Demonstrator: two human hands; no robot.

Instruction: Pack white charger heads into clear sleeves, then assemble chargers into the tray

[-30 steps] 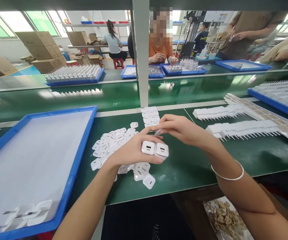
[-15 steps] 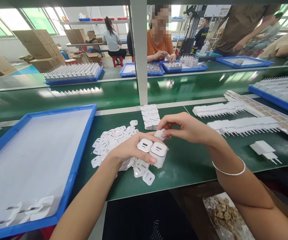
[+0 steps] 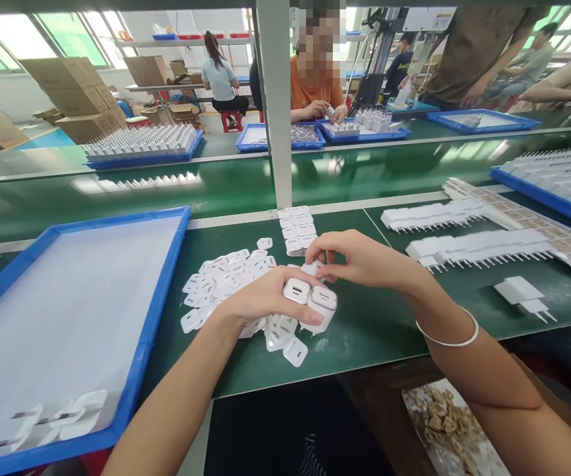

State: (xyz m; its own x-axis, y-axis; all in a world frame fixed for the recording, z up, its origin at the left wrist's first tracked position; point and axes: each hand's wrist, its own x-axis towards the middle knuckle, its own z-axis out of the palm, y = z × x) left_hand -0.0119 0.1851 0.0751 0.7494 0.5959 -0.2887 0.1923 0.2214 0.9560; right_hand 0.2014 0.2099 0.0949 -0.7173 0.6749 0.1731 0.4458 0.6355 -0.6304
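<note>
Two white charger bodies (image 3: 323, 305) with port slots on top sit side by side in my left hand (image 3: 270, 294), its thumb across their near side. My right hand (image 3: 352, 258) pinches a small white piece (image 3: 313, 268) just behind the chargers, against my left fingers; its shape is partly hidden. A loose pile of white port covers (image 3: 225, 274) lies to the left and partly under my left hand. Behind my hands is a neat stack of similar covers (image 3: 298, 228).
On the left lies a blue-rimmed tray (image 3: 149, 330) with a few white plug parts. Rows of white plugs (image 3: 483, 246) and a single plug (image 3: 518, 291) lie right. A post (image 3: 280, 119) rises ahead; a person in orange works beyond it.
Both hands have shifted slightly; the two chargers have moved a little right and tilted. My right fingers have moved slightly left, still at the small white piece.
</note>
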